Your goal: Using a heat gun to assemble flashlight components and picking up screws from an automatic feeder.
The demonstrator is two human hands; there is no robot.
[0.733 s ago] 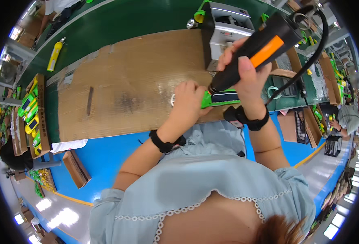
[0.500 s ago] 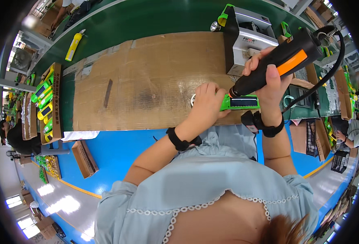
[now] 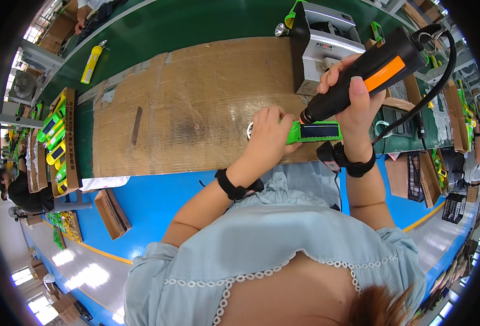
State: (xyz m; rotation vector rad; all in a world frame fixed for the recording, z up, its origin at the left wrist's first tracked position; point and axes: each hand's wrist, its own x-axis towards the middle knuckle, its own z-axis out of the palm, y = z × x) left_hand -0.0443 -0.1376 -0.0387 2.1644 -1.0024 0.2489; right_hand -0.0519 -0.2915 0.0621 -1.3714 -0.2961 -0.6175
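Note:
My left hand [image 3: 270, 135] is closed round the head end of a green flashlight [image 3: 294, 133] with a dark solar panel on its side, holding it down on the cardboard sheet [image 3: 196, 103]. A bit of its round front rim shows left of my fingers. My right hand [image 3: 357, 103] grips a black electric screwdriver [image 3: 368, 76] with an orange stripe, tilted down to the left. The screwdriver's tip meets the flashlight's body near the panel's left end, beside my left fingers. A black cable runs from the tool's upper end.
A grey metal machine [image 3: 327, 43] stands behind my right hand. One yellow flashlight [image 3: 92, 64] lies at the far left of the green bench. A carton [image 3: 72, 141] of green and yellow flashlights sits on the left edge. A dark flat strip [image 3: 136, 125] lies on the cardboard. Other people work farther off.
The whole view has shifted slightly. My hands keep the same hold, and the screwdriver's tip stays at the same place on the flashlight.

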